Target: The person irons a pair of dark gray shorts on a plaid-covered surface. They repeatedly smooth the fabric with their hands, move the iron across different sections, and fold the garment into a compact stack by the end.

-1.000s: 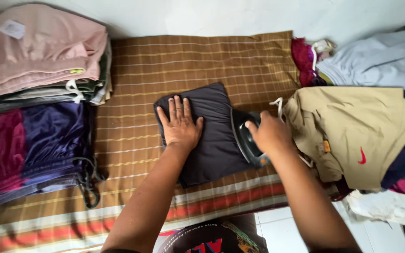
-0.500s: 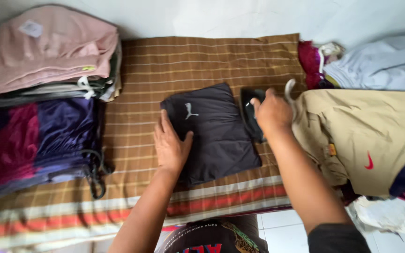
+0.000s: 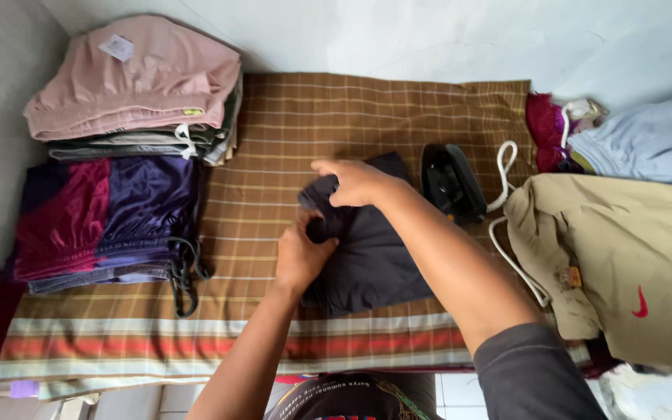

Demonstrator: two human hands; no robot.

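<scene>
A folded dark grey garment [image 3: 367, 260] lies in the middle of a brown checked cloth [image 3: 289, 132]. My left hand [image 3: 301, 253] grips the garment's left edge. My right hand [image 3: 351, 183] reaches across and holds its upper left corner, lifted off the cloth. A black clothes iron [image 3: 451, 183] stands just right of the garment, apart from both hands, with a white cord [image 3: 507, 249] trailing to the right.
Folded clothes are stacked at the left: a pink pile [image 3: 138, 82] at the back, a purple and maroon pile [image 3: 106, 218] nearer. Unfolded clothes lie at the right, a tan garment [image 3: 624, 257] and a pale blue one [image 3: 647, 140].
My right hand let go of the iron and moved left onto the garment's upper corner. My left hand slid from flat on the garment to gripping its left edge.
</scene>
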